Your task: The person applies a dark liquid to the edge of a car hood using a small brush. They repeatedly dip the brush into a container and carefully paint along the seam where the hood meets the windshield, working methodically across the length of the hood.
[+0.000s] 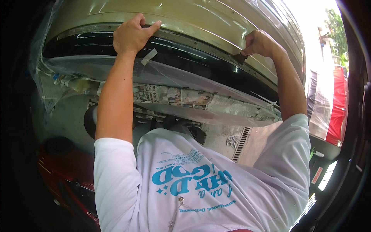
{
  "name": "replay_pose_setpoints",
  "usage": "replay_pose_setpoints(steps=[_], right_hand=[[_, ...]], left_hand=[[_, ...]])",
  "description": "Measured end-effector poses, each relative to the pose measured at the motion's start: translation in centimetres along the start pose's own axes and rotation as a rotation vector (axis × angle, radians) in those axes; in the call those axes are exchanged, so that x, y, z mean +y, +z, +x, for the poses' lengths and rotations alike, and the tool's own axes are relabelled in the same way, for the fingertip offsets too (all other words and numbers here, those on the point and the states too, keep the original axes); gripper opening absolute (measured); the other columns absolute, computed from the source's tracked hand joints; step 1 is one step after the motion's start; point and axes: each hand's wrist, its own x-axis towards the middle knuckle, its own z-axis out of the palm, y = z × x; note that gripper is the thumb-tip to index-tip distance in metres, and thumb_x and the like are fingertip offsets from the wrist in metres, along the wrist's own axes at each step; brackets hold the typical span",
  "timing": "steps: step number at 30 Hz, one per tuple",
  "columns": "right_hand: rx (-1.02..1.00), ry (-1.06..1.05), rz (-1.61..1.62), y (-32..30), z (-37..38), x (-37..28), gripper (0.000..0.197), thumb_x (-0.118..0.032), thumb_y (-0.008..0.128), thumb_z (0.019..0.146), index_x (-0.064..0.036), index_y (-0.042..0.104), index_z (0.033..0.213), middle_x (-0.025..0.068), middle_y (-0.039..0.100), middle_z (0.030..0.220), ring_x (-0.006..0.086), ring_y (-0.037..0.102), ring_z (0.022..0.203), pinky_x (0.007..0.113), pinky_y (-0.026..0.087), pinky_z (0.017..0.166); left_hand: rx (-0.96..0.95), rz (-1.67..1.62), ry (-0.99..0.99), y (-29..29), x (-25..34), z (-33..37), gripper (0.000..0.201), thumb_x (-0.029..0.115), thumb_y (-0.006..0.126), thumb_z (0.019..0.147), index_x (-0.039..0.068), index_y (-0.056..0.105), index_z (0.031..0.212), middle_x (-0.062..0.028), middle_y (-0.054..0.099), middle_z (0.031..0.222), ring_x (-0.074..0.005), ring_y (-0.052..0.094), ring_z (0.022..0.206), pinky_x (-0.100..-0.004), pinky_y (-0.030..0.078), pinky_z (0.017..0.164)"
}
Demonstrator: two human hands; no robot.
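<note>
A curved olive-gold vehicle panel [185, 19] fills the top of the head view. Along its lower edge runs a narrow dull strip [201, 43], with a glossy black band [181, 54] below. My left hand [133, 34] rests on the strip at the left, fingers curled and thumb out to the right; what they grip, if anything, is hidden. Farther right, my right hand [261, 43] pinches a small dark flat blade-like piece [239, 58] against the strip. A short piece of pale tape [149, 57] sticks to the black band near my left wrist.
Clear plastic sheeting [170, 75] and newspaper [185, 96] hang below the black band. A dark red car [65, 170] stands at lower left. Beneath me, a drain grate [241, 144] crosses the floor. Red cloth [337, 104] hangs at the right.
</note>
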Motion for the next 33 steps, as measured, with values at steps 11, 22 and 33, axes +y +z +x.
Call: replay_pose_setpoints(steps=[11, 22, 33], right_hand=[[0.993, 0.196, 0.588, 5.6, -15.2, 3.3, 0.032, -0.03, 0.085, 0.084, -0.0015, 0.078, 0.096, 0.0092, 0.073, 0.082, 0.0158, 0.065, 0.07, 0.031, 0.05, 0.066], [1.361, 0.559, 1.918, 30.3, -27.7, -5.5, 0.018, -0.025, 0.07, 0.102, -0.0099, 0.062, 0.095, 0.0012, 0.062, 0.079, 0.0099, 0.057, 0.059, 0.022, 0.035, 0.043], [1.195, 0.408, 2.101, 30.0, -26.5, -18.8, 0.019, -0.023, 0.072, 0.1, -0.0046, 0.066, 0.1, 0.0033, 0.066, 0.082, 0.0096, 0.057, 0.056, 0.021, 0.039, 0.045]], left_hand=[[0.0, 0.021, -0.037, -0.9, 0.4, 0.2, 0.058, 0.068, 0.071, 0.081, 0.01, 0.065, 0.085, -0.0125, 0.069, 0.076, -0.0373, 0.068, 0.079, -0.0482, 0.051, 0.071], [0.052, 0.016, -0.005, -0.3, -0.2, 0.3, 0.055, 0.066, 0.06, 0.091, 0.012, 0.066, 0.088, -0.0168, 0.072, 0.083, -0.0419, 0.069, 0.084, -0.0513, 0.052, 0.074], [0.048, -0.47, 0.228, -1.0, 0.0, -1.9, 0.035, 0.044, 0.073, 0.093, 0.009, 0.071, 0.094, -0.007, 0.069, 0.075, -0.0201, 0.069, 0.073, -0.0354, 0.052, 0.068]])
